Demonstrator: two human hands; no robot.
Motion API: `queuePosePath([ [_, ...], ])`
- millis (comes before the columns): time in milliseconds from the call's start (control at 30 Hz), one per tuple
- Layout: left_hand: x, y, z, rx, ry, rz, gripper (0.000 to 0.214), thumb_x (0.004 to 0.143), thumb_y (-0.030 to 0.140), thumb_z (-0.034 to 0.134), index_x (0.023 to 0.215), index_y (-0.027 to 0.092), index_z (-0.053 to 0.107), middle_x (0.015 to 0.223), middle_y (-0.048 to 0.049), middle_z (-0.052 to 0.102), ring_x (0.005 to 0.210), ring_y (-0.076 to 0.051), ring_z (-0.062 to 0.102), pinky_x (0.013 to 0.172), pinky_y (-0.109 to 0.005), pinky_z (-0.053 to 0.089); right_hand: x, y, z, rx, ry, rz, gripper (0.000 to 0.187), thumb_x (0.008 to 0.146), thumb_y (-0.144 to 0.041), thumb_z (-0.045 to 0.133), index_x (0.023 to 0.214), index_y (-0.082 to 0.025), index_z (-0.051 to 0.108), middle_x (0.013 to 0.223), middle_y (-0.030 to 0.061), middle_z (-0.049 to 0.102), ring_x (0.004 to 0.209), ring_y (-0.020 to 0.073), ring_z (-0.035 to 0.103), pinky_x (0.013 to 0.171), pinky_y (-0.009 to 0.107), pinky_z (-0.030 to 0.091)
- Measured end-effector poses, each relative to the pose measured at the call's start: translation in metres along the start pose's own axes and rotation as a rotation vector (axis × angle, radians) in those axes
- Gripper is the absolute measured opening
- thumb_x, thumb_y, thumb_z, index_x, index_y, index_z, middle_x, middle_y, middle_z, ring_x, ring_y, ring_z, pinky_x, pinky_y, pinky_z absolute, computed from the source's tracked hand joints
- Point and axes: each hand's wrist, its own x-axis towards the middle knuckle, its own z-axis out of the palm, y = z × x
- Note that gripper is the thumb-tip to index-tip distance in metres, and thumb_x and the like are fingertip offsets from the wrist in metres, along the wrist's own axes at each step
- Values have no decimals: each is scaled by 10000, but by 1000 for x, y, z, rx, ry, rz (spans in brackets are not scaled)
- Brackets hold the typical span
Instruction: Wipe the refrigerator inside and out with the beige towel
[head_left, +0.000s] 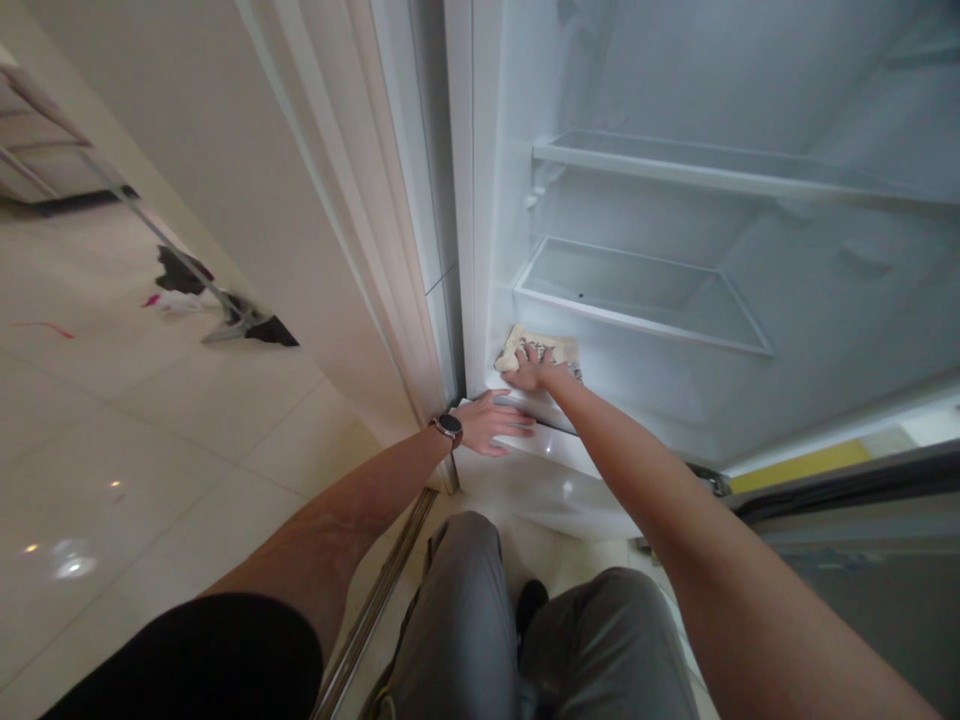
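My right hand [531, 370] reaches into the bottom of an open white fridge [480, 200] and presses a beige patterned cloth [544, 346] against its floor at the left wall, fingers spread flat on the cloth. My left hand [496, 422], a dark watch on its wrist, lies flat with fingers stretched out on the fridge's white lower front ledge [540, 455], just below the right hand. It holds nothing. Two glass shelves [637, 310] above the cloth carry nothing.
A white wall panel [300, 200] stands left of the fridge. On the glossy tiled floor [150, 420] at the left lie a long pole tool [225, 315] and dark scraps. My knees in grey trousers [465, 620] are below. The fridge door [862, 500] hangs open at the right.
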Motion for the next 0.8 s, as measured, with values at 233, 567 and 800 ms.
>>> queuePosePath([
  [233,0,2,1,-65,20,-6,612,944,431,615,1537,292,557,1602,-64,537,1400,-325,560,1308,-608,36,-2,-1,-1,-3,8,-1,859,1005,-661,315,1724,-327,-14,1772,-21,-175,1630,436,-148,1232,806,56],
  [567,-1,2,-1,-86,54,21,578,951,418,603,1513,284,568,1603,-66,537,1389,-326,577,1311,-604,35,2,-1,0,-7,22,1,846,1009,-648,318,1724,-336,-9,1775,-7,-168,1628,440,-149,1223,812,56],
  [800,-2,3,0,-88,86,38,587,965,423,585,1522,240,562,1600,-90,538,1387,-323,581,1305,-606,-15,1,-1,1,-2,28,-10,836,1022,-633,322,1726,-308,9,1776,-7,-159,1626,447,-137,1214,816,49],
])
